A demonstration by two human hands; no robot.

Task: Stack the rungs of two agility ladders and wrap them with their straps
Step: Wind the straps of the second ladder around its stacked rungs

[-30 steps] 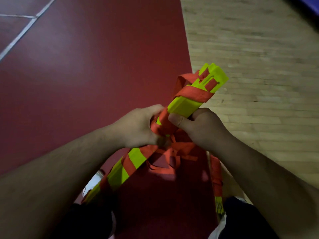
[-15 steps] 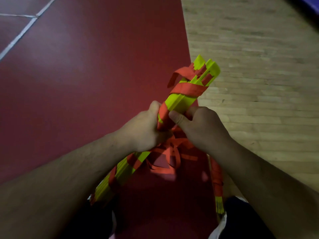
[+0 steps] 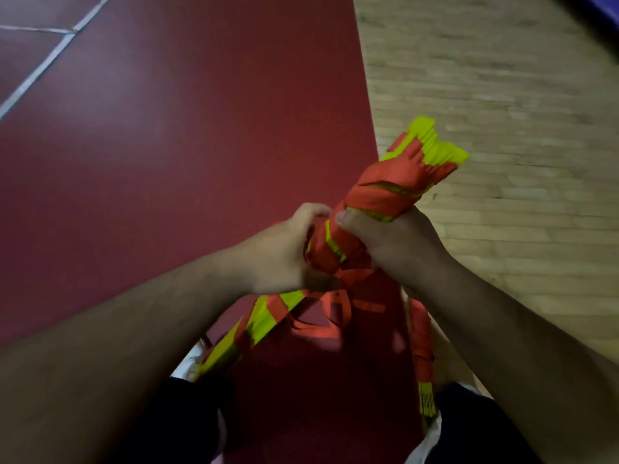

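Observation:
A bundle of stacked neon-yellow ladder rungs (image 3: 432,142) wound with orange straps (image 3: 385,192) slants across the middle of the head view, its far end pointing up and right. My left hand (image 3: 284,252) grips the bundle's middle from the left. From the right, my right hand (image 3: 388,242) grips it just above, thumb pressed on the orange wrapping. The bundle's lower end (image 3: 254,326) runs down toward my left leg. Loose orange strap loops (image 3: 338,313) dangle below my hands. A second wrapped bundle (image 3: 422,356) lies on the floor by my right leg.
Dark red court floor (image 3: 167,145) with white lines fills the left and centre. Light wooden flooring (image 3: 502,95) covers the right. My dark-clothed legs (image 3: 181,423) and white shoes sit at the bottom edge.
The bundle has turned in my hands, so more orange wrapping now faces up near the far end. Both hands stay clamped around its middle.

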